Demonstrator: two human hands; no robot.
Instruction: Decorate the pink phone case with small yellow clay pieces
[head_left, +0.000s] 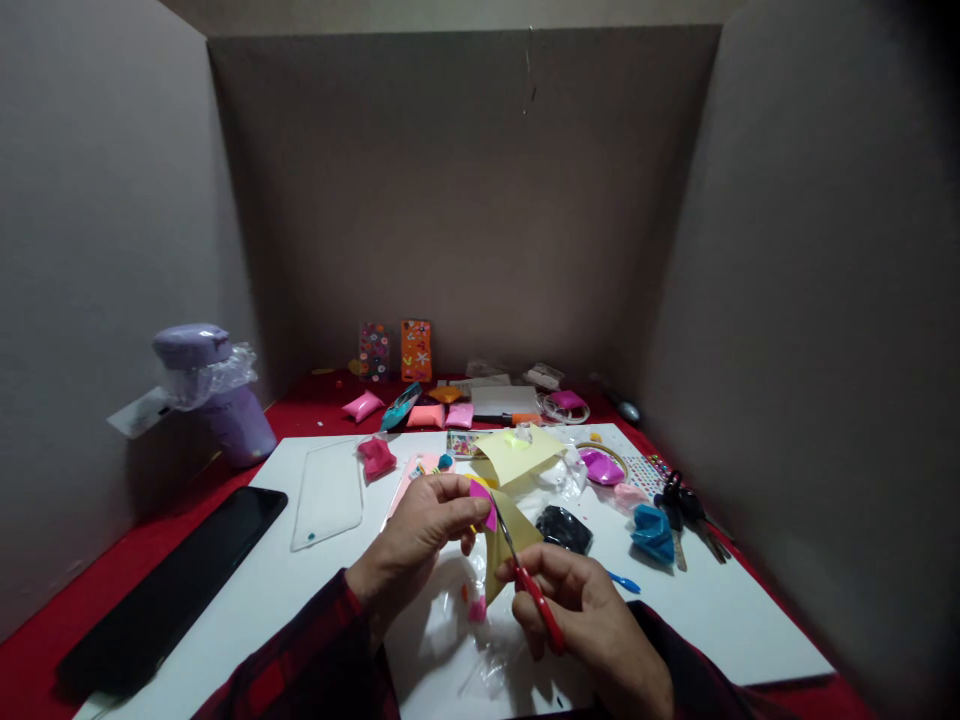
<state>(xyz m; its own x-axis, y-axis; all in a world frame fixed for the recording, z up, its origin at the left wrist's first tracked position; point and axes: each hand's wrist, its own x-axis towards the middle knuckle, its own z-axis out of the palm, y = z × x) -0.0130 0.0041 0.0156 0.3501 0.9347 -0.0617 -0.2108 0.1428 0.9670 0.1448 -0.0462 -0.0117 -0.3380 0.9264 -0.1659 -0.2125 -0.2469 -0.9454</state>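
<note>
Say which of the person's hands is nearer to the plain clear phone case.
Left. The left hand is right of the plain clear phone case, apart from it; the right hand is farther right, holding red-handled scissors.

I see two sleeved arms, the left one (289, 650) and the right one (686, 655), slanting inward in front of the body. The left hand (420, 530) is raised, thumb (459, 513) and index finger (448, 485) pinched together. Slightly lower, the right hand (585, 605) faces it, its fingers (555, 565) bent into a closed grip.
</note>
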